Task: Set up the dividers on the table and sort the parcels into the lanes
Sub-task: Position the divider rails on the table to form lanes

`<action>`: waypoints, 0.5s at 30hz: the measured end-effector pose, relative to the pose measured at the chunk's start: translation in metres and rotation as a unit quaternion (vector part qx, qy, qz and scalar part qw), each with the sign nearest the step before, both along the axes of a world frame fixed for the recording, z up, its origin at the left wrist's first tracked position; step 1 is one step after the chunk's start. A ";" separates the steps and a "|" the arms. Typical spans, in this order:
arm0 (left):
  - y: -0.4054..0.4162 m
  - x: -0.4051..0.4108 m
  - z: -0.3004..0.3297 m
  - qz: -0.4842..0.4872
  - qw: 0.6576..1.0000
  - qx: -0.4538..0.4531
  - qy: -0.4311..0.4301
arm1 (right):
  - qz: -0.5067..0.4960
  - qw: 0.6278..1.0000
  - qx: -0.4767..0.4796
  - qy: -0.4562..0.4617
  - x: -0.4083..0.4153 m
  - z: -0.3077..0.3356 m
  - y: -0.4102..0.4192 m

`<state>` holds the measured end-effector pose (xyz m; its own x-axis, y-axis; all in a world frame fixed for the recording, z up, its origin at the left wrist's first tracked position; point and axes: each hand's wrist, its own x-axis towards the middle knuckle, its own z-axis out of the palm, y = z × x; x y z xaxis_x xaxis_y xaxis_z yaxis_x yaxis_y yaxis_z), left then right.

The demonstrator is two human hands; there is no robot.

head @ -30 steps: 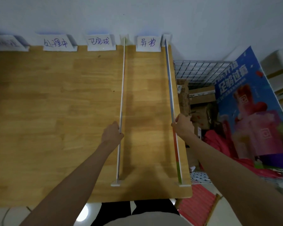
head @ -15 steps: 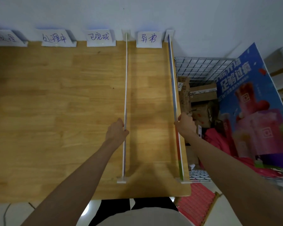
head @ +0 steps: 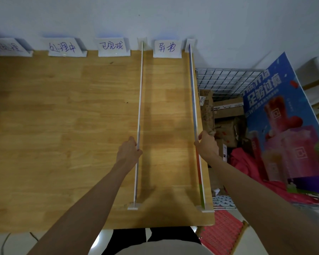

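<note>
Two thin upright dividers stand on the wooden table (head: 63, 135), running from its front edge to the wall. My left hand (head: 128, 151) grips the top edge of the left divider (head: 140, 100) about two thirds of the way toward me. My right hand (head: 206, 144) grips the right divider (head: 192, 92), which runs along the table's right edge and shows coloured print. Each divider sits in small white feet at both ends. Parcels (head: 225, 111) lie in a wire cart to the right of the table.
Several handwritten white label cards (head: 113, 46) stand along the wall at the back of the table. The wire cart (head: 228, 78) also holds a blue printed poster board (head: 284, 126) and red bags. A red mat (head: 221, 234) lies on the floor at front right.
The left divider has shifted a little to the right with my left hand on it. My right hand has stayed on the right divider. The camera view moved slightly.
</note>
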<state>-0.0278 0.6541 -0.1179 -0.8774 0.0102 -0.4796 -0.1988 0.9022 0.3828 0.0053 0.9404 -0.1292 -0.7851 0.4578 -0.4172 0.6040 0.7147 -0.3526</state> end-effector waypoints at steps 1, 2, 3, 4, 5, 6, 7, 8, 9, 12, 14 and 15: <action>0.001 0.000 0.000 -0.001 1.000 -0.002 0.000 | 0.000 1.000 -0.001 0.001 0.001 0.000 0.000; 0.002 0.000 0.000 -0.001 1.000 -0.005 -0.001 | -0.001 1.000 -0.003 0.000 0.001 0.000 0.000; 0.002 0.000 0.000 0.000 1.000 -0.005 -0.001 | -0.001 1.000 -0.003 -0.002 0.001 0.000 0.000; 0.003 0.000 -0.001 0.002 1.000 -0.005 0.000 | -0.001 1.000 -0.002 -0.004 0.000 -0.001 0.001; 0.003 0.001 -0.001 0.004 1.000 -0.005 0.001 | -0.002 1.000 -0.001 -0.005 0.000 -0.001 0.001; 0.004 0.001 -0.001 0.004 1.000 -0.007 0.002 | -0.001 1.000 0.000 -0.006 -0.001 -0.001 0.001; 0.004 0.002 -0.001 0.003 1.000 -0.011 0.004 | -0.001 1.000 0.001 -0.007 -0.002 0.000 0.001; 0.003 0.002 -0.001 0.002 1.000 -0.013 0.004 | -0.001 1.000 0.001 -0.009 -0.003 0.000 0.002; 0.003 0.003 -0.002 0.001 1.000 -0.014 0.005 | -0.002 1.000 0.001 -0.009 -0.004 0.000 0.002; 0.001 0.005 -0.002 -0.004 1.000 -0.023 0.006 | -0.001 1.000 -0.009 -0.007 -0.003 0.002 0.003; -0.001 0.006 -0.002 -0.007 1.000 -0.026 0.001 | -0.003 1.000 -0.018 -0.009 -0.001 0.005 0.004; -0.002 0.007 -0.001 -0.006 1.000 -0.025 -0.001 | -0.002 1.000 -0.019 -0.009 -0.001 0.008 0.004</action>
<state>-0.0212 0.6526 -0.1189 -0.8766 -0.0037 -0.4813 -0.1884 0.9228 0.3361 0.0043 0.9447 -0.1208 -0.7754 0.4441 -0.4488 0.6134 0.6986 -0.3684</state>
